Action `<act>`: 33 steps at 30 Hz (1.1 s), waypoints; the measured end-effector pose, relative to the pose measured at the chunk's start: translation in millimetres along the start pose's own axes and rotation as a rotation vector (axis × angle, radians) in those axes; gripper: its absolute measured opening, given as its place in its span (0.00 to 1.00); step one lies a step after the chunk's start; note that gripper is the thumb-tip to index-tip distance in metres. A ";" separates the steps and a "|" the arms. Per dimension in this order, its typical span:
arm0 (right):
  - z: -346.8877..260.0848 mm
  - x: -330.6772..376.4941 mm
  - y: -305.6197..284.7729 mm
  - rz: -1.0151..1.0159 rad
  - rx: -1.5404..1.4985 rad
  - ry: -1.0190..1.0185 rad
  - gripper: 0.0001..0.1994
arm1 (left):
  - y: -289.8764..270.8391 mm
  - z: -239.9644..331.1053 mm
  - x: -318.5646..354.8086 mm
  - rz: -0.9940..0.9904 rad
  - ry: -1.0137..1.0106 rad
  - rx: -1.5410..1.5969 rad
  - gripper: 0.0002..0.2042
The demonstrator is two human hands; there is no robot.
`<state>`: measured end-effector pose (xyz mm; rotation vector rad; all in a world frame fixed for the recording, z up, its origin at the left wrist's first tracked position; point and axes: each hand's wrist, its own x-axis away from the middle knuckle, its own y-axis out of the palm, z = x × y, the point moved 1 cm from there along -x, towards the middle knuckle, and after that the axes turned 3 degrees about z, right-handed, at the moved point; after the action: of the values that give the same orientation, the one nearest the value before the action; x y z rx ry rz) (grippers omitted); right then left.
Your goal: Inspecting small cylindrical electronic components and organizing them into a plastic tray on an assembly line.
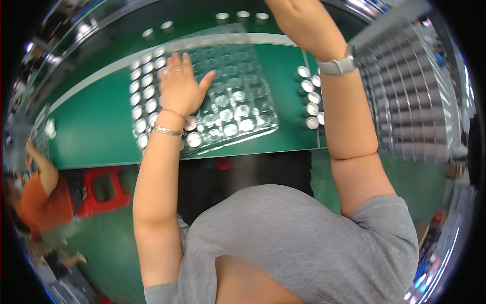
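A transparent plastic tray with rows of round pockets lies on the green work surface. Small cylinders with silvery-white tops fill its left columns, and a few more sit at its near edge. My left hand rests over the left part of this tray, palm down, fingers stretched and thumb spread, gripping nothing. It hides some pockets beneath. My right hand reaches to the far side, right of the tray; its fingers are cut off by the upper edge. Beside my right forearm stands a group of similar cylinders, partly covered by it.
More cylinders stand in a loose row along the far side of the green table. A stack of transparent trays rises at the right. At left are a red stool and a person in an orange top.
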<state>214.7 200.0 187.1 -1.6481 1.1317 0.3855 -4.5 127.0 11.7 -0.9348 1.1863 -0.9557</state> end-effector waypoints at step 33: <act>81.8 158.9 -39.3 -0.520 0.173 0.521 0.09 | 3.5 18.0 12.2 0.060 0.059 0.140 0.37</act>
<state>349.0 195.0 62.8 -1.8579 1.0103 -0.4873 15.1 118.0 7.1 -0.7603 1.1744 -1.0097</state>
